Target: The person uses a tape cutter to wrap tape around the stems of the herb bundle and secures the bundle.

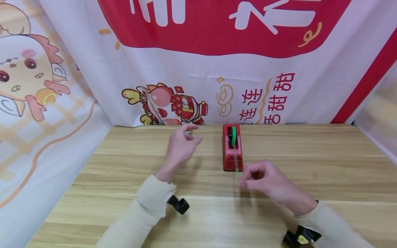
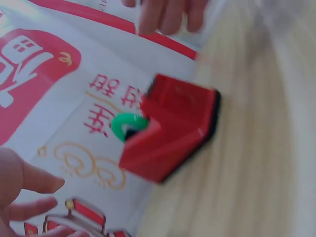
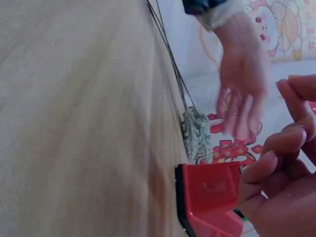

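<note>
A red tape dispenser (image 1: 227,162) with a green-cored roll (image 1: 234,136) stands on the table, slightly right of centre. From its front a strip of clear tape (image 1: 236,164) runs toward the person. My right hand (image 1: 268,179) pinches the end of this strip between thumb and forefinger, just in front of the dispenser. In the left wrist view, the right hand's fingers (image 2: 170,15) show at the top edge. To the dispenser's left, my left hand (image 1: 183,146) hovers over the table with fingers spread and nothing held. Pale flower heads (image 3: 196,133) on thin stems lie beyond the left hand, mostly hidden in the head view.
The wood-grain table (image 1: 124,193) ends at a printed white and red cloth (image 1: 198,69) hanging behind the dispenser. Another printed cloth (image 1: 18,155) hangs along the left side. Black wrist cameras (image 1: 178,204) sit on both sleeves.
</note>
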A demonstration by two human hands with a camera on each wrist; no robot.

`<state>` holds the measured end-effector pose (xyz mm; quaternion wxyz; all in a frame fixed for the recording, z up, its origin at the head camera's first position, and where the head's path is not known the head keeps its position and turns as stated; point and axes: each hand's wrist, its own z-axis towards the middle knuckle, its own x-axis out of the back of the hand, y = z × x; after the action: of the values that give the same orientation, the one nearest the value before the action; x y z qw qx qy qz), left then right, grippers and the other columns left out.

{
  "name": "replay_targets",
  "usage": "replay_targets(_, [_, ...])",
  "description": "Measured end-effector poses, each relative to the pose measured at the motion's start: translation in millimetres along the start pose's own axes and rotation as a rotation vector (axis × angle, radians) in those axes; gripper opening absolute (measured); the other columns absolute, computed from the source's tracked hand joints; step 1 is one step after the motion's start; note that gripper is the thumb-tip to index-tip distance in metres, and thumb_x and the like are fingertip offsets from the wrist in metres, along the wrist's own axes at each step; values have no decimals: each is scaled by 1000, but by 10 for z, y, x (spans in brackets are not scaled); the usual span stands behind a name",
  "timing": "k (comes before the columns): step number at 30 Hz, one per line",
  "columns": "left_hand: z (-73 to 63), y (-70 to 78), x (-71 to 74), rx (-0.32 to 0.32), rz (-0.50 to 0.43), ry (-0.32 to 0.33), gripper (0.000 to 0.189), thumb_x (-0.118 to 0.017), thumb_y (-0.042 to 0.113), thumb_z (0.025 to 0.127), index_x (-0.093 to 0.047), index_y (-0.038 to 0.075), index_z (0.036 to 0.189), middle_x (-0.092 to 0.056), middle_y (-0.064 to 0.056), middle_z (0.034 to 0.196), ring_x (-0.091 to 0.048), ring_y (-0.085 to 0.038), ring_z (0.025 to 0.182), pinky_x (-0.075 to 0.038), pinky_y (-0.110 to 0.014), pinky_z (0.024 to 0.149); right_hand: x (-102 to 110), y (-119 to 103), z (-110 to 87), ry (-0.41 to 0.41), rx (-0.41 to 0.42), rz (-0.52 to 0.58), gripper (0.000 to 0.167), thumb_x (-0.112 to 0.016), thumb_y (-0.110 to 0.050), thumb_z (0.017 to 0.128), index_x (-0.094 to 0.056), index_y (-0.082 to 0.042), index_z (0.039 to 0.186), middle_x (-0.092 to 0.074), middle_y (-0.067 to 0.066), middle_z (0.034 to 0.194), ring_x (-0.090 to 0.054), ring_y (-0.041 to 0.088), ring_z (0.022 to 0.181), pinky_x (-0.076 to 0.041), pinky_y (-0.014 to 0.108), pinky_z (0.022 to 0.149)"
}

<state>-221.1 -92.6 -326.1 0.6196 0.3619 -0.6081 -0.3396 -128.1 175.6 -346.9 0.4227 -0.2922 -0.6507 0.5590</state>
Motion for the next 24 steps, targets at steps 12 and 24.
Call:
replay_targets(12, [-248, -609, 568, 193, 146, -66, 64, -82, 35, 93, -54, 13, 147, -58, -15, 151, -59, -37, 135, -50, -53, 111, 20, -152, -94, 109, 77, -151, 7, -79, -13, 94, -79, -11, 87, -62, 1, 82, -55, 18, 77, -44, 31, 68])
replay_targets(24, [-338, -772, 576, 177, 288, -121, 59, -91, 34, 83, -64, 8, 129, -76, -11, 113, -70, -23, 92, -55, -32, 76, -76, -211, -118, 205, 104, -144, 13, -80, -9, 93, -75, -9, 81, -62, -1, 79, -55, 14, 74, -47, 28, 64])
